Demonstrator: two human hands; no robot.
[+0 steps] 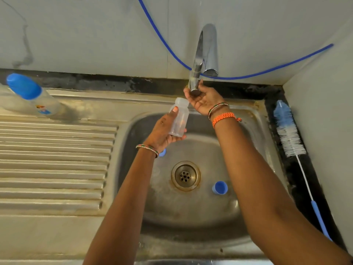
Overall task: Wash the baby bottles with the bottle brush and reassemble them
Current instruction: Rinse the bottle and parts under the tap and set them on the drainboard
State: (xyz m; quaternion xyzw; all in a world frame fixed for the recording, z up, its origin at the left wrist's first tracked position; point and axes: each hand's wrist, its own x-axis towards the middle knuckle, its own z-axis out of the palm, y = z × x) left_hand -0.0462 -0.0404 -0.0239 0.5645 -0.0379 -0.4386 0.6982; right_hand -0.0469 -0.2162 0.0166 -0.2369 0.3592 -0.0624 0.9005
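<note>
My left hand [162, 131] holds a clear, open baby bottle [179, 119] upright over the sink basin, its mouth close under the tap. My right hand [204, 98] grips the chrome tap handle [195, 81] above the bottle. A blue cap [220, 187] lies in the basin right of the drain, and another blue part [163, 152] peeks out behind my left wrist. The bottle brush [290, 134], white and blue bristles on a blue handle, lies along the sink's right edge. A second bottle with a blue cap [32, 96] stands at the back left.
The steel sink basin [200, 211] has a central drain [185, 175]. A ribbed draining board [53, 161] spreads to the left. A blue hose [267, 71] hangs across the back wall behind the chrome spout [209, 50]. A wall closes in on the right.
</note>
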